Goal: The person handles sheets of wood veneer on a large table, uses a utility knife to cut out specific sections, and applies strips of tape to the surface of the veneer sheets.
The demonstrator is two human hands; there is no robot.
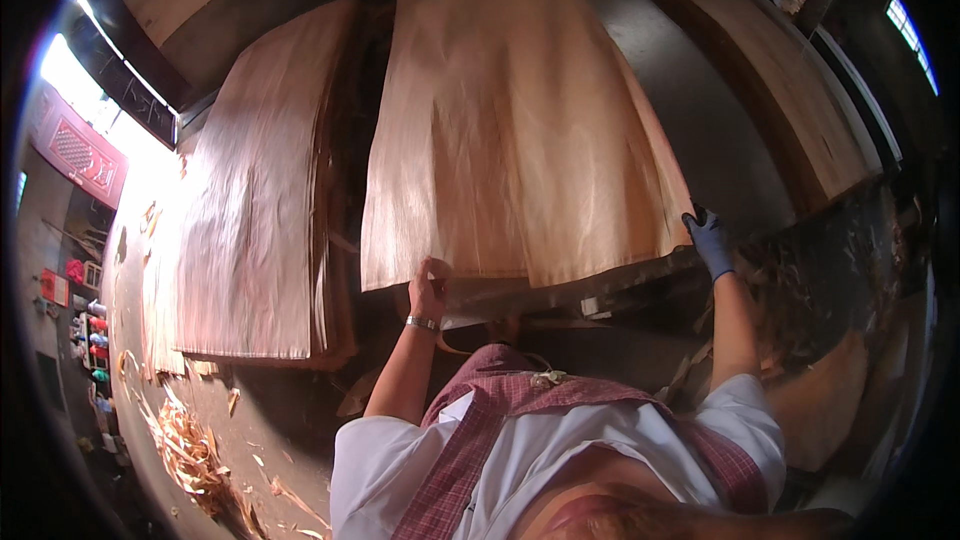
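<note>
A large, thin, wavy wood veneer sheet (pixel 510 130) stretches away from me across a dark work table (pixel 690 70). At its near edge, left of the middle, my bare left hand (pixel 427 290) is closed on the veneer, with a metal band (pixel 422 322) around the wrist. My right hand (pixel 707 235), in a blue-grey glove with dark fingertips, grips the sheet's near right corner. Its thumb and fingers pinch the edge, partly hidden behind it. A lengthwise fold or overlap runs along the middle of the sheet.
Left of the table stands a tall veneer stack (pixel 250 200). More veneer (pixel 770 60) lies along the far right. Wood scraps (pixel 190 450) litter the floor at lower left. Torn veneer pieces (pixel 825 400) lean at the right. Shelved spools (pixel 97 340) stand by the left wall.
</note>
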